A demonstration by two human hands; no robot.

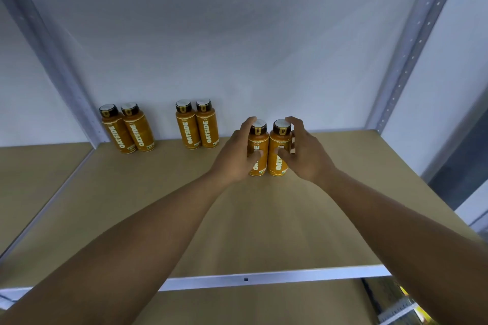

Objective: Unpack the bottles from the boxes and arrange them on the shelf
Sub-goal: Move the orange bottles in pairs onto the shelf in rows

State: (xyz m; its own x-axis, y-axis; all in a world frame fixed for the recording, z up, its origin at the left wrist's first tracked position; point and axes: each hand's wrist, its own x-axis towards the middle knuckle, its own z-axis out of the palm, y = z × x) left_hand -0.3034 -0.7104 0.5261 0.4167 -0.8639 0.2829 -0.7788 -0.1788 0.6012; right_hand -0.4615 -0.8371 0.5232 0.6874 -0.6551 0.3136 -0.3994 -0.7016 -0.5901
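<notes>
Placement on shelf (264, 219). Left grip (233, 158) clasping left bottle (257, 140), right grip (306, 158) clasping right bottle (280, 140). Next: release without tipping.

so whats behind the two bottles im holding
Behind the left-hand bottle and right-hand bottle, only bare shelf and the white back wall show. The left hand and right hand cover the outer sides, so anything close there is hidden.
</notes>
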